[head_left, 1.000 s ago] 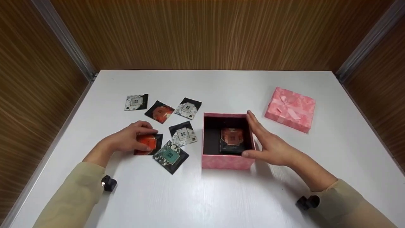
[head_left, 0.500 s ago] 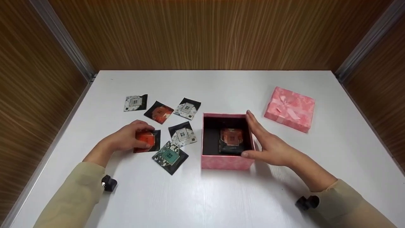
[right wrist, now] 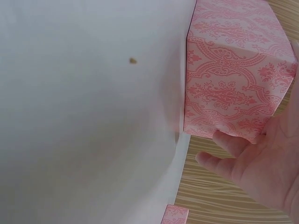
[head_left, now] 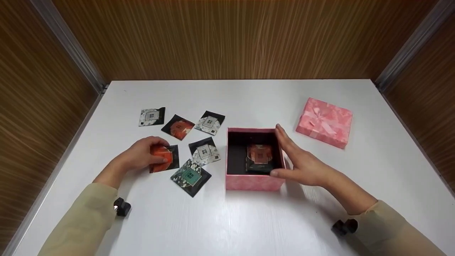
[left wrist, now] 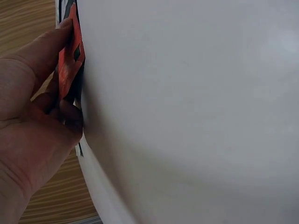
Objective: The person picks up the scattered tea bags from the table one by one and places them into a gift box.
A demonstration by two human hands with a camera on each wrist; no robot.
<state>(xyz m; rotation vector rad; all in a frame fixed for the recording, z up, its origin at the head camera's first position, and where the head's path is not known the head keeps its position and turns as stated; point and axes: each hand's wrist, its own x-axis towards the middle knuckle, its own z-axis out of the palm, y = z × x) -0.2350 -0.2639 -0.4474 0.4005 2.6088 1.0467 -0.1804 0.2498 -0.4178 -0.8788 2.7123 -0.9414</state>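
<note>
My left hand (head_left: 144, 153) pinches an orange-and-black tea sachet (head_left: 174, 156), thumb on top and fingers at its far edge and underneath. In the left wrist view the sachet (left wrist: 71, 70) is held between thumb and curled fingers, close to the white tabletop. My right hand (head_left: 307, 165) rests against the right side of an open pink box (head_left: 254, 182), thumb at the front corner and a straight finger along the back corner. Dark orange sachets (head_left: 260, 156) lie inside the box at its right. The right wrist view shows the patterned outer wall (right wrist: 229, 93) with the fingers beside it.
Left of the box lie a green sachet (head_left: 190, 176), white-and-black sachets (head_left: 204, 151) and another orange sachet (head_left: 178, 127). The pink lid (head_left: 325, 122) with a bow lies at the back right. Wood-grain panels (head_left: 227, 39) stand around the white table (head_left: 227, 224).
My left fingers have drawn in around the orange sachet's far edge, and the sachet has shifted slightly left. My right hand and the box stay in place.
</note>
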